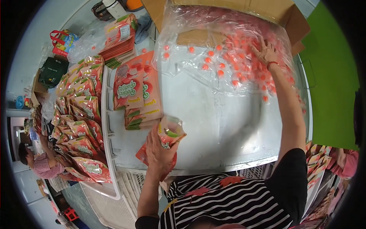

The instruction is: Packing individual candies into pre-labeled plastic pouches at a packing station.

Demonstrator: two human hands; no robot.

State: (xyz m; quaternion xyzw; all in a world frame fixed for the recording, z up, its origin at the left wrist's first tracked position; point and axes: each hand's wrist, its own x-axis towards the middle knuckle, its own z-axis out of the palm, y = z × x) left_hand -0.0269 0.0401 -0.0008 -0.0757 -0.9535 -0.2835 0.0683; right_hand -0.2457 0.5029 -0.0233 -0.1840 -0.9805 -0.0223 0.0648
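Note:
My left hand (158, 150) holds an open pink stand-up pouch (169, 133) upright over the near edge of the grey table (213, 118). My right hand (265, 49) reaches far forward into a large clear plastic bag (198, 38) and rests on the small red-orange wrapped candies (244, 61) inside it. The bag spills out of a brown cardboard box (267, 11) at the table's far end. A stack of flat empty pink pouches (139, 91) lies on the table to the left of my left hand.
A white tray (108, 126) at the left holds several filled pink pouches (80, 114). More flat pouches (120, 40) lie at the far left. Another person (42, 164) sits at lower left. A green surface (331, 76) stands to the right. Bags (61, 42) sit on the floor.

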